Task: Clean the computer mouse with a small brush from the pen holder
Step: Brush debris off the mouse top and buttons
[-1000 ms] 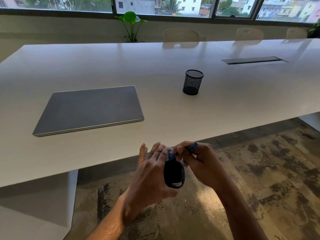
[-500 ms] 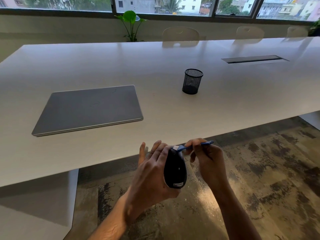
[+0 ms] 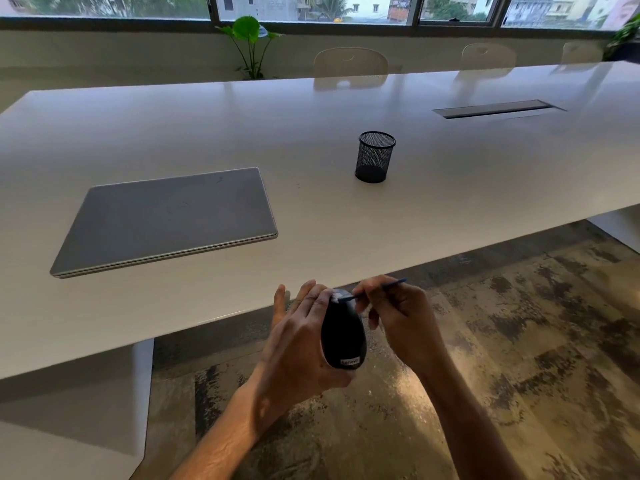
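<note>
A black computer mouse [image 3: 343, 336] is held off the table, just in front of its near edge, by my left hand [image 3: 298, 344], which wraps around its left side. My right hand [image 3: 401, 317] pinches a small blue brush [image 3: 388, 286] whose pale bristle tip rests on the mouse's front end. The black mesh pen holder [image 3: 375, 156] stands upright on the white table [image 3: 311, 116], well beyond my hands; nothing shows above its rim.
A closed grey laptop [image 3: 166, 220] lies on the table to the left. A cable slot [image 3: 495, 109] is set into the table at the far right. Chairs and a green plant [image 3: 251, 43] stand behind the table. Patterned floor lies under my hands.
My right hand has drawn back to the right, so the brush handle now sticks out rightward and its tip sits on the mouse's front end. The left hand keeps the mouse steady.
</note>
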